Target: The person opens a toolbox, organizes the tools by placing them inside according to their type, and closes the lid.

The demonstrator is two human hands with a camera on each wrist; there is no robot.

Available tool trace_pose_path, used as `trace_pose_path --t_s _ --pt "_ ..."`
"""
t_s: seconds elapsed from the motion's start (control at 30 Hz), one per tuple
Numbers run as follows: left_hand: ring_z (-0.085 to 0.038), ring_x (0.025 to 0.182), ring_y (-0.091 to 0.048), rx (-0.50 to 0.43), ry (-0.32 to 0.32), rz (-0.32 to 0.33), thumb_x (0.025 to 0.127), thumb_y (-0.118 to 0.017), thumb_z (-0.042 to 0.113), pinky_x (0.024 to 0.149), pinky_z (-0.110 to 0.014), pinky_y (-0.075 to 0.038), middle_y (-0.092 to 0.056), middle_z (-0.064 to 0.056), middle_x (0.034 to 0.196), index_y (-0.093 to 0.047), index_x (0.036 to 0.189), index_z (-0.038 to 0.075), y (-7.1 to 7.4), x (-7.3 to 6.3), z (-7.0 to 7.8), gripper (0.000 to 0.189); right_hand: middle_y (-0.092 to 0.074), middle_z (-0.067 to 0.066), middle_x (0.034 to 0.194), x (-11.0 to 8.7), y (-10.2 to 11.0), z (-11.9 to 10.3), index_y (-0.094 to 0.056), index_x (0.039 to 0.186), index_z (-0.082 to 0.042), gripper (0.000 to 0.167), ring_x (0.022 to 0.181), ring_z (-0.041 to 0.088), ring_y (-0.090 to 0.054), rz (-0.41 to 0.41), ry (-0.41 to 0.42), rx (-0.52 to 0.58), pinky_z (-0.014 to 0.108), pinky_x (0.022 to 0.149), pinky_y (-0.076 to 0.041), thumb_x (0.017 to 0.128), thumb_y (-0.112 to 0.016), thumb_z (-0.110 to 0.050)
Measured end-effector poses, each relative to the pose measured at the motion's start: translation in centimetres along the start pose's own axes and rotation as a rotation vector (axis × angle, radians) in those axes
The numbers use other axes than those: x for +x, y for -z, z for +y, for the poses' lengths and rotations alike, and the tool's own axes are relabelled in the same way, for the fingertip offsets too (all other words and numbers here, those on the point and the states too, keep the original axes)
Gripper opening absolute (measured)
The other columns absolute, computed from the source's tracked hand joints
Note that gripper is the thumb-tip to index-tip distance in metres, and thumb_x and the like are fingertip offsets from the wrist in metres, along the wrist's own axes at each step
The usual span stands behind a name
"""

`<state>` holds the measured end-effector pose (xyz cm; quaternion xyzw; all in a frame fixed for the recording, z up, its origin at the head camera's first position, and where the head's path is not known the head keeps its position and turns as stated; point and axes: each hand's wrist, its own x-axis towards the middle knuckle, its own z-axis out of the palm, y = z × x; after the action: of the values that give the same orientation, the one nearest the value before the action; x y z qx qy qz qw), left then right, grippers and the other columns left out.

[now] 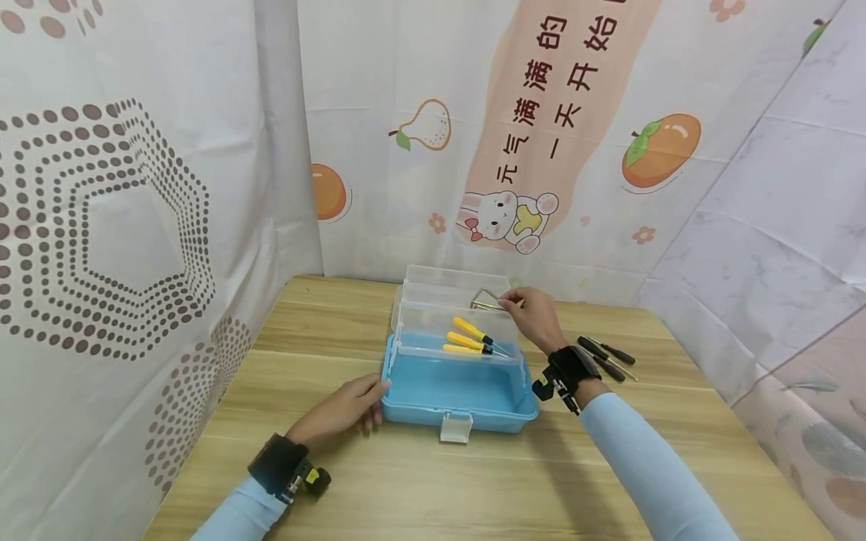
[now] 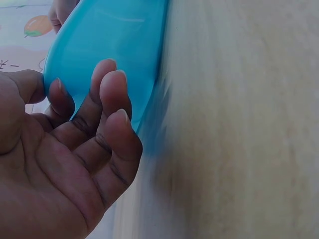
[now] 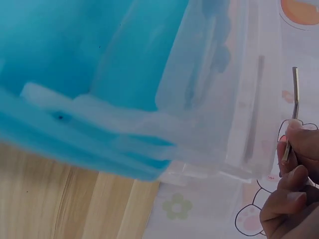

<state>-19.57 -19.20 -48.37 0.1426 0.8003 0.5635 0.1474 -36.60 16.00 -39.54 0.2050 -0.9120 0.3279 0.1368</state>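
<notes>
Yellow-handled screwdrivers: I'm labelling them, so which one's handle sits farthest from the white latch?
The rearmost yellow-handled screwdriver, uppermost of the three in the head view; the handles of the other two sit lower there, nearer the white latch.

The blue box (image 1: 419, 414) sits flat on the bench (image 1: 406, 496), wide open. Its see-through trays (image 1: 422, 323) are up at the back, and its white latch (image 1: 456, 428) hangs down in front. A thin, bent, shiny rod (image 3: 296, 89) is held near the trays' right end.
</notes>
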Motion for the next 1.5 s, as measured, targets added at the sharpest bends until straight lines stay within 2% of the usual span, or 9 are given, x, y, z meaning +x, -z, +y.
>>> trace_pose_path --t_s 0.37,0.73,0.83,0.93,1.07,1.17,1.4,1.5 --pt "-0.023 0.069 -0.063 0.000 -0.010 -0.014 0.112 -0.041 0.044 0.058 -0.034 -0.053 -0.067 -0.011 0.084 -0.056 0.101 0.006 -0.3 0.3 0.1 0.042 -0.075 0.007 0.094 0.1 -0.6 -1.0 -0.080 0.101 -0.009 0.015 0.074 0.021 -0.056 -0.034 0.006 -0.058 0.035 0.064 -0.043 0.100 -0.072 -0.021" --pt "-0.023 0.070 -0.063 -0.009 0.010 -0.025 0.111 -0.041 0.046 0.059 -0.033 -0.052 -0.066 -0.011 0.086 -0.056 0.103 0.007 -0.6 0.4 0.2 0.043 -0.075 0.010 0.104 0.1 -0.9 -1.6 -0.081 0.103 -0.008 0.015 0.079 0.022 -0.059 -0.068 -0.008 -0.088 0.033 0.066 -0.043 0.099 -0.071 -0.019" --pt "-0.023 0.070 -0.063 -0.006 0.006 -0.025 0.111 -0.041 0.046 0.059 -0.033 -0.052 -0.066 -0.011 0.085 -0.056 0.102 0.007 -0.6 0.4 0.1 0.043 -0.075 0.010 0.104 -0.2 -0.8 -1.4 -0.080 0.107 -0.007 0.016 0.078 0.023 -0.059 -0.061 -0.001 -0.065 0.035 0.067 -0.044 0.101 -0.070 -0.018" --pt "-0.023 0.070 -0.063 -0.001 0.003 -0.023 0.111 -0.041 0.047 0.058 -0.032 -0.052 -0.066 -0.010 0.085 -0.056 0.102 0.007 -0.6 0.3 0.1 0.044 -0.074 0.011 0.105 -0.7 -0.2 -0.4 -0.078 0.111 -0.004 0.019 0.078 0.023 -0.060 -0.010 0.008 -0.030 0.037 0.069 -0.046 0.102 -0.067 -0.018" --pt "-0.024 0.070 -0.063 0.004 -0.007 -0.018 0.111 -0.040 0.047 0.058 -0.033 -0.052 -0.066 -0.010 0.085 -0.056 0.102 0.006 -0.5 0.3 0.2 0.044 -0.072 0.014 0.107 -1.8 1.7 2.1 -0.075 0.114 -0.003 0.023 0.081 0.025 -0.063 0.085 -0.025 -0.032 0.038 0.069 -0.047 0.104 -0.064 -0.021" --pt "-0.024 0.070 -0.063 0.003 -0.011 -0.014 0.111 -0.041 0.046 0.058 -0.033 -0.052 -0.066 -0.011 0.085 -0.055 0.101 0.006 -0.4 0.2 0.1 0.044 -0.072 0.017 0.108 -3.4 3.7 5.1 -0.074 0.116 -0.002 0.028 0.084 0.030 -0.065 0.092 -0.088 -0.081 0.041 0.069 -0.049 0.105 -0.063 -0.025" --pt "-0.024 0.069 -0.063 0.004 -0.005 -0.010 0.111 -0.040 0.046 0.058 -0.033 -0.053 -0.066 -0.011 0.085 -0.054 0.099 0.006 -0.2 0.1 -0.2 0.045 -0.069 0.030 0.104 -9.0 8.6 14.8 -0.066 0.119 0.011 0.038 0.088 0.042 -0.067 -0.083 -0.217 -0.266 0.053 0.072 -0.054 0.099 -0.069 -0.022" --pt "-0.024 0.069 -0.063 0.002 0.007 -0.003 0.111 -0.039 0.049 0.058 -0.032 -0.053 -0.066 -0.010 0.085 -0.055 0.099 0.005 -0.1 0.0 -0.3 0.048 -0.068 0.033 0.103 -11.3 10.3 17.8 -0.063 0.118 0.014 0.045 0.089 0.046 -0.066 -0.145 -0.294 -0.303 0.056 0.072 -0.054 0.097 -0.072 -0.025"
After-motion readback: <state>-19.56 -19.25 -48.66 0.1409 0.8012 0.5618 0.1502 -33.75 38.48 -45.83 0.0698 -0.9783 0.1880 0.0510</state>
